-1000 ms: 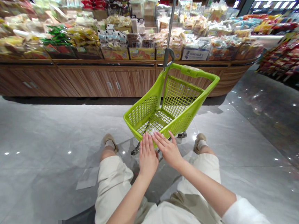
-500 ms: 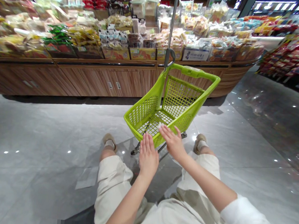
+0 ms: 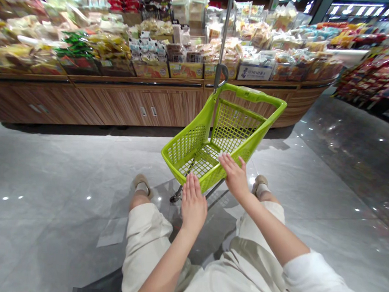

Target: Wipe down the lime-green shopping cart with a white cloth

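Observation:
A lime-green plastic shopping cart (image 3: 257,135) with lattice walls stands between my legs, its basket holding nothing that I can see. My left hand (image 3: 194,203) lies at the near corner, fingers straight and flat against the rim, with nothing visible under them. On the near right rim, my right hand (image 3: 235,176) presses a small white tissue (image 3: 221,154) under its fingertips. Most of the tissue is hidden by the fingers.
Behind the cart runs a wood-panelled display counter (image 3: 137,102) piled with packaged snacks. A grey metal pole (image 3: 225,30) with a hook rises by the cart's left rear corner. More shelves (image 3: 375,66) stand at the right. The glossy tiled floor (image 3: 59,175) surrounds me.
My right hand has slid along the rim, away from me and to the right, taking the white tissue with it. My left hand and the cart have stayed about where they were.

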The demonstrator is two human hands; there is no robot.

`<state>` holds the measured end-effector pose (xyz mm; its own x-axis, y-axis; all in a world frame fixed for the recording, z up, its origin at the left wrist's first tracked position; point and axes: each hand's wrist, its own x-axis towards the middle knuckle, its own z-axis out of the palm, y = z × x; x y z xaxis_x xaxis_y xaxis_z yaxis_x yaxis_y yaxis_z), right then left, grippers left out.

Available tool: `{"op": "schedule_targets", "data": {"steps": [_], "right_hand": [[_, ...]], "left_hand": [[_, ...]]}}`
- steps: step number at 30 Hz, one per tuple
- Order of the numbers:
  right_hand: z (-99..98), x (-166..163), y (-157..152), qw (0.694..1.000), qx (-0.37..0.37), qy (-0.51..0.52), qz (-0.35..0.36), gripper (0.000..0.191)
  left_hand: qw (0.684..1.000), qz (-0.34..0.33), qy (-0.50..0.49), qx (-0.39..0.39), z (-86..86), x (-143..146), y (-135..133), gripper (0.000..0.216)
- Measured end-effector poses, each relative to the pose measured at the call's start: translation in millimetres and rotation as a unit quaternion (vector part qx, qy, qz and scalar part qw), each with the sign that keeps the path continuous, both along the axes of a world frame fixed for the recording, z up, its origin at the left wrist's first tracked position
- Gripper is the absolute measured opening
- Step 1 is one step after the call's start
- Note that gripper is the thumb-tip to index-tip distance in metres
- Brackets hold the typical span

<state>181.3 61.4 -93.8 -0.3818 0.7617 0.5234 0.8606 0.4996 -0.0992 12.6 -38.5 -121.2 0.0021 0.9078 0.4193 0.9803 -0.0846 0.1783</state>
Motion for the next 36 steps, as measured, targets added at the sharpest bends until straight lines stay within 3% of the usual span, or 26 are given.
{"op": "schedule_targets", "data": {"steps": [4, 7, 9, 12, 15, 17, 20, 23, 26, 30, 33, 36], "right_hand": [[-7.3, -32, -34, 0.986, -0.004, -0.040, 0.159, 0.078], [-6.1, -14, -19, 0.975, 0.009, -0.057, 0.216, 0.078], [-4.0, 12, 5, 0.982, 0.031, -0.038, 0.180, 0.080], [-1.7, 42, 33, 0.997, 0.056, 0.009, 0.050, 0.082], [-2.6, 34, 26, 0.999, 0.039, 0.018, -0.021, 0.083], [-5.4, 10, 3, 1.000, 0.024, 0.006, 0.008, 0.082], [-9.7, -28, -33, 0.991, 0.012, -0.028, 0.127, 0.076], [-9.7, -35, -38, 0.978, 0.009, -0.050, 0.202, 0.072], [-5.3, -8, -7, 0.985, 0.016, -0.032, 0.167, 0.076], [2.3, 26, 31, 0.999, 0.019, 0.034, 0.011, 0.078], [0.9, 12, 16, 0.997, 0.001, 0.058, -0.043, 0.082], [-8.7, -25, -27, 0.999, -0.010, 0.037, 0.030, 0.082]], "left_hand": [[1.000, -0.005, 0.008, -0.009, -0.7, -3, 0, 0.090], [1.000, -0.010, 0.012, -0.011, 0.4, -5, 0, 0.089], [1.000, -0.009, 0.011, -0.008, 1.3, -5, 0, 0.087], [1.000, -0.004, 0.005, -0.001, 1.7, -3, -1, 0.085], [1.000, -0.003, -0.003, 0.005, 0.9, -1, -1, 0.085], [1.000, -0.002, -0.006, 0.006, 0.0, 0, 0, 0.086], [1.000, -0.003, -0.002, 0.002, -1.6, -1, 0, 0.089], [1.000, -0.005, 0.004, -0.005, -1.5, -4, 0, 0.090], [1.000, -0.009, 0.004, -0.006, 0.6, -5, 0, 0.086], [1.000, -0.004, 0.002, 0.000, 2.8, -2, 0, 0.086], [1.000, -0.002, -0.001, 0.004, 1.7, 0, 0, 0.087], [1.000, 0.000, -0.002, 0.001, -1.2, 0, 0, 0.088]]}}
